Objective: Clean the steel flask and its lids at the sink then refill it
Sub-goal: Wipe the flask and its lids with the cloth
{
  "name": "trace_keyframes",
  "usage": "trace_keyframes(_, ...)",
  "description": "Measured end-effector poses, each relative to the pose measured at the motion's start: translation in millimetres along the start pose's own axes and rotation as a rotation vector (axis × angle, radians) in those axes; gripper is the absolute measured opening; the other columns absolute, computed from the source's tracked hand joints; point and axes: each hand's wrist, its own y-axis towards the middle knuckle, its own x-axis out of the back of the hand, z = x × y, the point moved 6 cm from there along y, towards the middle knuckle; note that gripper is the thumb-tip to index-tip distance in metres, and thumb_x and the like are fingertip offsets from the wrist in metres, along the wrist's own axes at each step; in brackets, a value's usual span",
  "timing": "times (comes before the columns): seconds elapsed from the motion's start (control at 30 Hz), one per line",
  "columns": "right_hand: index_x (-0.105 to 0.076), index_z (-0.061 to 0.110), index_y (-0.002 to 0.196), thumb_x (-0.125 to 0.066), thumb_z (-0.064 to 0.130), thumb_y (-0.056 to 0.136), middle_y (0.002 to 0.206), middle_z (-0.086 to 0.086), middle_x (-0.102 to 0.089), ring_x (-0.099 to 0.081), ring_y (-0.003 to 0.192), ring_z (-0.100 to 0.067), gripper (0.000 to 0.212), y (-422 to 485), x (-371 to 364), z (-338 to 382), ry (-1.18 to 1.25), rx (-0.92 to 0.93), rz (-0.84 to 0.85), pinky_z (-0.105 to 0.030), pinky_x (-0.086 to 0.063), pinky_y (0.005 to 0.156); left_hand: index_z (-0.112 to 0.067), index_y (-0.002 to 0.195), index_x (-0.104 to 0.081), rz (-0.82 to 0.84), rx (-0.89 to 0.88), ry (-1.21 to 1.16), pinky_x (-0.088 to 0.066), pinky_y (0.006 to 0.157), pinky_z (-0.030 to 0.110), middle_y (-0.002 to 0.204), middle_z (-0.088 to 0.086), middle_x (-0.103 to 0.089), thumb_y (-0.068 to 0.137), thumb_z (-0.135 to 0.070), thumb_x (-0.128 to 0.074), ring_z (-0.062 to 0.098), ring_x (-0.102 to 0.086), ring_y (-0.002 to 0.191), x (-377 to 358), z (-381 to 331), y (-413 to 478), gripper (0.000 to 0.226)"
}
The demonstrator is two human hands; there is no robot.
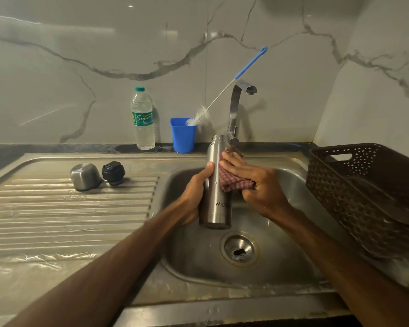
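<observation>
Your left hand [194, 197] curls round the lower half of the steel flask [215, 185], which you hold upright above the sink basin [293, 232]. Only the thumb shows; the other fingers are hidden behind the flask. Your right hand [257, 185] holds a checked cloth [234, 182] against the flask's right side, fingers laid over it, thumb pinching the bunched end. The printed name is partly cut off. The flask's mouth overlaps the tap [236, 107], so its rim is hard to make out. The steel cap [85, 176] and the black stopper [113, 173] rest just beside each other on the drainboard [57, 213].
</observation>
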Motion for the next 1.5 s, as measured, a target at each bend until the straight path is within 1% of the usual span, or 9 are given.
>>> trace_keyframes(0.2,-0.046,0.010,0.153,-0.052,-0.014,0.085,0.158,-0.006,-0.044,-0.040,0.148,-0.020,0.072,6,7,-18,0.024,-0.180,-0.144,-0.029,-0.033,0.121,-0.010,0.125,-0.065,0.030,-0.030,0.135,-0.062,0.078,0.035,0.106,0.014,-0.076,0.103,-0.057,-0.048,0.021,-0.073,0.088,-7,2,-2,0.055)
trace_keyframes(0.33,-0.059,0.012,0.143,-0.051,-0.010,0.081,0.155,-0.001,-0.049,-0.033,0.152,-0.018,0.066,4,0,-6,-0.031,-0.011,-0.023,-0.030,-0.028,0.125,-0.010,0.127,-0.063,0.013,-0.069,0.172,-0.061,0.092,0.044,0.117,0.019,-0.073,0.102,-0.058,-0.049,0.029,-0.071,0.099,-4,1,-1,0.056)
trace_keyframes(0.53,-0.054,0.014,0.148,-0.043,-0.010,0.073,0.158,-0.001,-0.046,-0.035,0.151,-0.014,0.080,6,14,-34,0.034,-0.197,-0.145,-0.043,-0.031,0.124,-0.012,0.119,-0.063,0.114,-0.069,0.285,-0.060,0.070,0.029,0.095,0.008,-0.072,0.106,-0.051,-0.044,0.016,-0.070,0.077,-12,3,-3,0.046)
trace_keyframes(0.73,-0.066,0.018,0.136,-0.048,-0.005,0.079,0.148,0.006,-0.056,-0.035,0.151,-0.013,0.064,7,10,-15,0.007,-0.057,-0.039,-0.036,-0.029,0.125,-0.012,0.121,-0.061,0.140,-0.080,0.314,-0.058,0.076,0.034,0.100,0.011,-0.071,0.105,-0.052,-0.044,0.020,-0.069,0.083,-9,1,-3,0.046)
trace_keyframes(0.97,-0.056,0.019,0.147,-0.045,-0.015,0.081,0.158,0.004,-0.046,-0.045,0.146,-0.014,0.076,2,18,-44,0.073,-0.241,-0.137,-0.052,-0.049,0.111,-0.014,0.106,-0.065,0.153,-0.078,0.315,-0.059,0.064,0.026,0.079,0.002,-0.075,0.108,-0.047,-0.043,0.012,-0.070,0.066,-15,-3,-7,0.039)
trace_keyframes(1.1,-0.064,0.017,0.139,-0.050,-0.012,0.080,0.152,0.003,-0.053,-0.040,0.149,-0.014,0.067,6,8,-27,0.045,-0.108,-0.022,-0.038,-0.031,0.125,-0.013,0.114,-0.063,0.121,-0.061,0.305,-0.060,0.065,0.027,0.094,0.011,-0.073,0.107,-0.051,-0.040,0.017,-0.071,0.074,-5,-3,-5,0.045)
trace_keyframes(1.2,-0.058,0.015,0.145,-0.047,-0.018,0.076,0.155,0.001,-0.050,-0.039,0.149,-0.012,0.078,8,17,-34,0.060,-0.156,-0.096,-0.035,-0.033,0.123,-0.011,0.116,-0.064,0.170,-0.008,0.292,-0.061,0.072,0.033,0.098,0.014,-0.074,0.105,-0.056,-0.042,0.023,-0.071,0.081,-9,0,-6,0.052)
trace_keyframes(1.37,-0.049,0.031,0.152,-0.053,-0.013,0.092,0.149,0.001,-0.058,-0.066,0.121,-0.022,0.074,0,25,-58,0.229,-0.380,-0.203,-0.025,-0.063,0.072,-0.011,0.113,-0.066,0.228,0.015,0.278,-0.059,0.074,0.035,0.097,0.015,-0.074,0.105,-0.055,-0.042,0.027,-0.070,0.083,-17,0,-10,0.051)
trace_keyframes(1.5,-0.053,0.015,0.149,-0.049,-0.019,0.088,0.158,-0.006,-0.047,-0.049,0.138,-0.016,0.070,3,23,-42,0.156,-0.298,-0.154,-0.002,-0.049,0.079,-0.007,0.116,-0.065,0.163,0.044,0.223,-0.059,0.078,0.039,0.102,0.021,-0.072,0.104,-0.056,-0.044,0.036,-0.066,0.093,-8,2,-8,0.056)
